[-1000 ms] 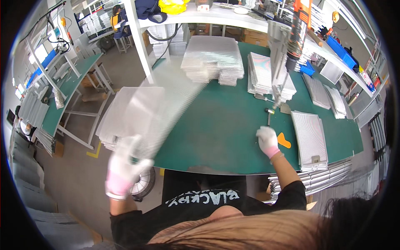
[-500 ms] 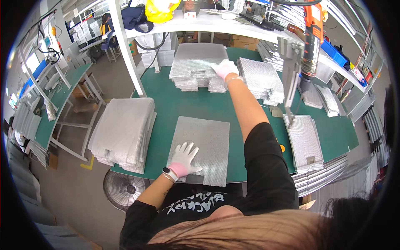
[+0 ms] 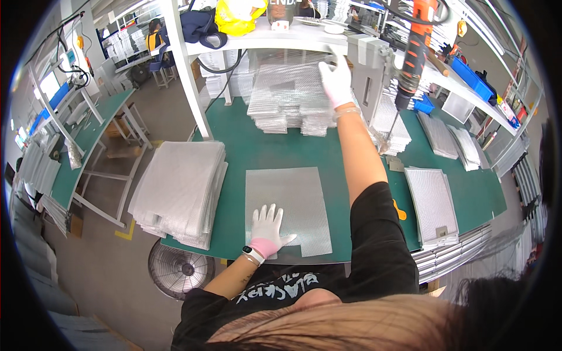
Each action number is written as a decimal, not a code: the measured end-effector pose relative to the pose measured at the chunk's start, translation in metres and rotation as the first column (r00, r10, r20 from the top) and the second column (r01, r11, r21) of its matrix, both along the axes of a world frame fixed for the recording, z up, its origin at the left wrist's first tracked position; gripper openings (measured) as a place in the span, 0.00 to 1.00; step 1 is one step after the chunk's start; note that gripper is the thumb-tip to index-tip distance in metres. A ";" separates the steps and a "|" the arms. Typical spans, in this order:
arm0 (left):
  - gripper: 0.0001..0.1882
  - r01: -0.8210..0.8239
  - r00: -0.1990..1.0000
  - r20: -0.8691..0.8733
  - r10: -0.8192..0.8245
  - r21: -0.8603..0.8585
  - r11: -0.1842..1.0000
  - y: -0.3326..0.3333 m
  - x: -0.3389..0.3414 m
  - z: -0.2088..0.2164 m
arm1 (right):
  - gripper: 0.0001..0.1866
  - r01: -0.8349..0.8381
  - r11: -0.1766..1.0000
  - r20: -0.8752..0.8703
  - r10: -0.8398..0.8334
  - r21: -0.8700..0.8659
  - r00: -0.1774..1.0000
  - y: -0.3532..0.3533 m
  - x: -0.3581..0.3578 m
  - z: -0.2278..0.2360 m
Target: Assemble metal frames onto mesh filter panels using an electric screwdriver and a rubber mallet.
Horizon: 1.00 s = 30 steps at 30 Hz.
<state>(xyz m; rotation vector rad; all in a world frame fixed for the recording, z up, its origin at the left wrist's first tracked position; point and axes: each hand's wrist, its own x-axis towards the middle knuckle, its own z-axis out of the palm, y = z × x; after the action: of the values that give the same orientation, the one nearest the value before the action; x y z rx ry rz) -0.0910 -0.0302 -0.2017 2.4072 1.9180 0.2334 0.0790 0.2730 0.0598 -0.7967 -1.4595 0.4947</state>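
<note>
Left hand flat on mesh sheet, right hand at far stack

Bench is a green table (image 3: 234,131). One grey mesh sheet (image 3: 301,199) lies flat on it near the front edge, centred before the person; its near edge has a cut-out notch. Left hand (image 3: 268,227), in a white glove with a pink cuff, rests palm down on the lower left part of this sheet; fingers spread apart, nothing clamped. White watch (image 3: 254,255) on the left wrist.

Right hand (image 3: 337,81), gloved alike, is stretched out to the right side of the far stack (image 3: 281,93) of mesh sheets. Fingers point away from the body and are motion-blurred; cannot tell whether they pinch a sheet or are apart.

Around: left stack (image 3: 178,190) of mesh sheets, edges uneven, on the table's left end. To the right, an orange scraper-like piece (image 3: 400,209) lies just beside a pile of framed panels (image 3: 432,196). An orange-and-black power driver (image 3: 415,58) hangs over the right half. White shelf (image 3: 263,41) runs above the back edge, bearing a yellow bag (image 3: 237,16) and a dark blue cap (image 3: 202,28). Round fan (image 3: 178,269) on the floor, front left
</note>
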 end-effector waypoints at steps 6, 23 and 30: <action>0.47 0.043 0.996 0.079 -0.047 0.047 0.998 0.012 0.002 -0.011 | 0.26 -0.561 0.822 -0.609 0.495 0.098 0.619 0.021 0.045 -0.041; 0.33 -0.066 -0.254 0.949 0.188 -0.211 0.975 -0.043 -0.083 0.078 | 0.22 -0.100 0.931 -0.060 0.085 -0.351 0.995 -0.288 0.073 -0.182; 0.30 -0.395 0.722 0.582 0.375 -0.099 0.913 -0.065 -0.049 0.051 | 0.23 0.185 0.889 0.421 0.009 -0.418 0.907 -0.325 0.073 -0.217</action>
<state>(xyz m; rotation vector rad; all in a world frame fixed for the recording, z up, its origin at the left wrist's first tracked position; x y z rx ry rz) -0.1399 -0.0955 -0.1502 1.6060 2.0473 0.9204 0.1516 -0.0522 -0.1577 -1.4043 -1.7108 0.6316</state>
